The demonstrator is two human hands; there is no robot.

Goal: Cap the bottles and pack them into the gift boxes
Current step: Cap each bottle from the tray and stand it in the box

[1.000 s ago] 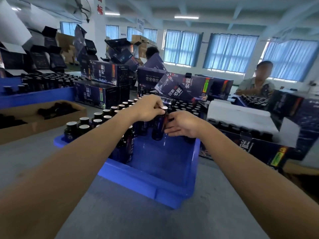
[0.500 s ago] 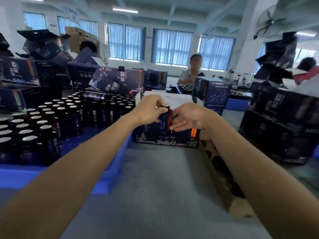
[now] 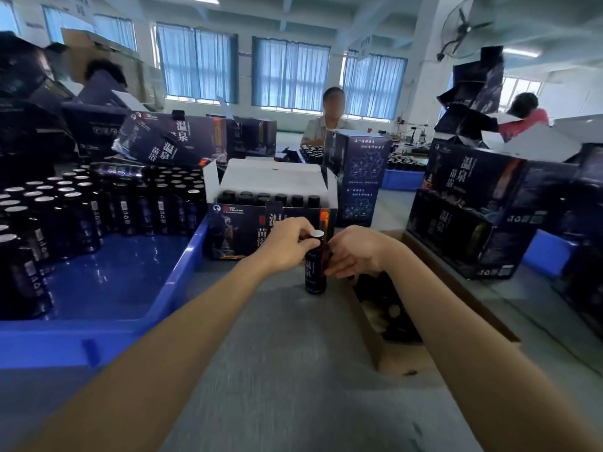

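A dark bottle point(image 3: 315, 272) with a silver foil top stands upright on the grey table. My left hand point(image 3: 287, 244) grips its neck from the left. From the right, my right hand point(image 3: 354, 252) curls its fingers round the bottle's body. Just behind stands an open gift box point(image 3: 241, 230) with white flaps raised and several black-capped bottles inside. The blue crate point(image 3: 182, 272) at left holds several foil-topped bottles point(image 3: 65, 203).
A brown cardboard box point(image 3: 385, 340) with dark caps lies under my right forearm. Stacked dark gift boxes point(image 3: 473, 207) stand at right, more point(image 3: 163, 141) behind the crate. A person point(image 3: 329, 122) sits across the table, another at far right.
Both hands carried one bottle from the blue crate rightward and set it on the table before the open gift box. The view turned right.
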